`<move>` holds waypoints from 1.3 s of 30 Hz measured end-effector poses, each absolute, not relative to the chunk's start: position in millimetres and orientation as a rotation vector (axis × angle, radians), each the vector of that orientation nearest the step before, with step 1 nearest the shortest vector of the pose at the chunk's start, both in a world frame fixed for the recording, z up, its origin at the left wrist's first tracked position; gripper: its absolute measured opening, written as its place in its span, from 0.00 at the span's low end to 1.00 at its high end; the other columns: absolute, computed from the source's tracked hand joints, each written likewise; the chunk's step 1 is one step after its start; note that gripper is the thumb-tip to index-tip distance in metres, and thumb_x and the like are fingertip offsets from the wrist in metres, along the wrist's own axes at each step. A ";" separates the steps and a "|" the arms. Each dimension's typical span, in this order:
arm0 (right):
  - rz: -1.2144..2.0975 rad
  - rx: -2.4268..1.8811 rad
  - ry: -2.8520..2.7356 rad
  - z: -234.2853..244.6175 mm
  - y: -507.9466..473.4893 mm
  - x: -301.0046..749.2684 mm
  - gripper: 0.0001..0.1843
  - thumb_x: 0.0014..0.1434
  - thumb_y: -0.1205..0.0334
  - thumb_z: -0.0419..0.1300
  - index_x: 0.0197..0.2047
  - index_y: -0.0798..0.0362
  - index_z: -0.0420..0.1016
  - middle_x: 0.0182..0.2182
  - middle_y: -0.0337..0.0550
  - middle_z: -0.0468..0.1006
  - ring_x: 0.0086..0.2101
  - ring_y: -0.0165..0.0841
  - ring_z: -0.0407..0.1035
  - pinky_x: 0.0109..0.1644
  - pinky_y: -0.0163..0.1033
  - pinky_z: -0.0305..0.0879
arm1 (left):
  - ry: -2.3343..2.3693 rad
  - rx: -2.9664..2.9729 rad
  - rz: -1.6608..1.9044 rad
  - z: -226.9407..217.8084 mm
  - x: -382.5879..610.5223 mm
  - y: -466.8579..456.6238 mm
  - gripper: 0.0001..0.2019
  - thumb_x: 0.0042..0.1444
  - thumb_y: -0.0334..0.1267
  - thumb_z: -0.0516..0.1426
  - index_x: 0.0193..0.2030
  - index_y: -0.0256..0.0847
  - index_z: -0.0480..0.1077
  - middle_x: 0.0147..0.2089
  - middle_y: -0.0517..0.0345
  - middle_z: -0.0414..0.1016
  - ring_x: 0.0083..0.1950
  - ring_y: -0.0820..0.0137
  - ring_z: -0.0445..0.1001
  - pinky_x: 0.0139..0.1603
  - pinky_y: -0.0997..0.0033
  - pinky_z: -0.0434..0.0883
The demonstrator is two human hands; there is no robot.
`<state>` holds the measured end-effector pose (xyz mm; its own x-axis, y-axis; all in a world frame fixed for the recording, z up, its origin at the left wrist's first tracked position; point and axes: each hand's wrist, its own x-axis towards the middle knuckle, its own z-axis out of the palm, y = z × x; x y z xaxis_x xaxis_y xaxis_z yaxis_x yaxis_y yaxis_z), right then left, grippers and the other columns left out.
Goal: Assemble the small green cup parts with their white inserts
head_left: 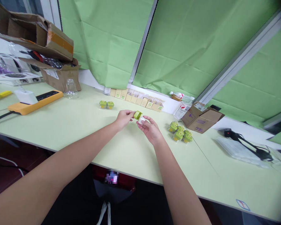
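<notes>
As I watch through the head camera, both of the person's hands meet near the front middle of a pale green surface [67,134]. The left grip [124,120] comes in from 7 o'clock, its fingers pressed together on the green end of a small green-and-white cylinder [138,116]. The right grip [150,129] comes in from 5 o'clock, curled with its fingertips pinching the white end, so I read the cylinder as held between both grips, just above the surface.

From the hands, I see a pair of green-topped pieces [106,105] at 10 o'clock, lying near them. A cluster of similar green pieces [179,132] sits at 3 o'clock, just beside a flattened-open cardboard box [199,119]. A row of small tan cartons [135,99] stands along the back edge at 12 o'clock, with a plastic water bottle [181,101] lying farther along at 2 o'clock.

Well off at 9 o'clock are a clear glass bottle [70,89], an orange power strip [35,102] and a white charger [25,96]. Far off at 3 o'clock, a black cable [245,147] lies on a clear plastic bag [236,150].
</notes>
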<state>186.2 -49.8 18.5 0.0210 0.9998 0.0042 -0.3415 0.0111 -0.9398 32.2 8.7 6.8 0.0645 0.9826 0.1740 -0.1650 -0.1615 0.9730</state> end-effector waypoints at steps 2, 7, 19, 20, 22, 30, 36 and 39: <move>1.338 -0.952 -0.934 18.6 -49.8 186.0 0.21 0.46 0.67 0.71 0.42 0.49 0.70 0.35 0.41 0.82 0.38 0.36 0.79 0.50 0.42 0.74 | 0.943 1.250 1.345 6.5 32.3 9.5 0.13 0.54 0.46 0.61 0.34 0.36 0.78 0.34 0.53 0.79 0.34 0.71 0.73 0.36 0.71 0.71; 1.342 -0.964 -0.923 18.8 -49.2 185.9 0.20 0.46 0.66 0.71 0.42 0.49 0.70 0.35 0.42 0.82 0.39 0.37 0.79 0.49 0.42 0.75 | 0.918 1.258 1.355 4.8 32.1 12.4 0.14 0.53 0.47 0.61 0.34 0.36 0.78 0.34 0.53 0.79 0.34 0.71 0.73 0.36 0.70 0.71; 1.287 -0.924 -0.899 17.1 -46.7 184.7 0.22 0.45 0.60 0.74 0.41 0.49 0.70 0.35 0.41 0.82 0.39 0.36 0.79 0.51 0.41 0.74 | 0.919 1.377 1.372 -1.3 31.9 16.9 0.15 0.54 0.49 0.60 0.33 0.37 0.77 0.32 0.55 0.77 0.31 0.73 0.71 0.34 0.71 0.70; 1.273 -0.919 -0.898 15.7 -46.0 184.8 0.22 0.44 0.60 0.74 0.41 0.50 0.70 0.36 0.41 0.82 0.39 0.35 0.79 0.51 0.41 0.73 | 0.924 1.387 1.377 -2.0 31.8 17.5 0.15 0.54 0.49 0.60 0.33 0.37 0.77 0.32 0.55 0.77 0.31 0.73 0.71 0.34 0.71 0.70; 1.244 -0.930 -0.907 13.1 -44.7 185.3 0.23 0.43 0.58 0.75 0.40 0.50 0.70 0.37 0.41 0.82 0.39 0.35 0.79 0.50 0.41 0.73 | 0.932 1.418 1.386 -3.5 31.7 18.5 0.16 0.54 0.49 0.59 0.33 0.37 0.77 0.32 0.55 0.77 0.30 0.73 0.71 0.33 0.71 0.70; 1.169 -0.994 -0.930 8.6 -42.4 183.6 0.23 0.43 0.54 0.74 0.42 0.49 0.74 0.39 0.41 0.82 0.40 0.33 0.78 0.44 0.36 0.73 | 0.914 1.463 1.435 -2.1 32.8 14.9 0.15 0.55 0.49 0.59 0.34 0.38 0.77 0.32 0.55 0.77 0.29 0.72 0.71 0.30 0.71 0.72; 1.178 -0.948 -0.935 12.0 -46.2 179.7 0.23 0.42 0.57 0.75 0.40 0.50 0.72 0.37 0.41 0.81 0.40 0.33 0.77 0.53 0.42 0.73 | 0.959 1.472 1.473 -3.1 31.9 16.6 0.15 0.55 0.50 0.60 0.33 0.38 0.77 0.32 0.56 0.77 0.27 0.73 0.71 0.30 0.71 0.72; 1.155 -0.945 -0.993 12.1 -47.9 177.8 0.23 0.42 0.58 0.75 0.40 0.50 0.72 0.36 0.41 0.81 0.40 0.32 0.77 0.54 0.42 0.73 | 0.944 1.478 1.475 -4.7 32.5 16.5 0.15 0.55 0.50 0.59 0.33 0.38 0.77 0.32 0.56 0.77 0.28 0.72 0.72 0.30 0.70 0.73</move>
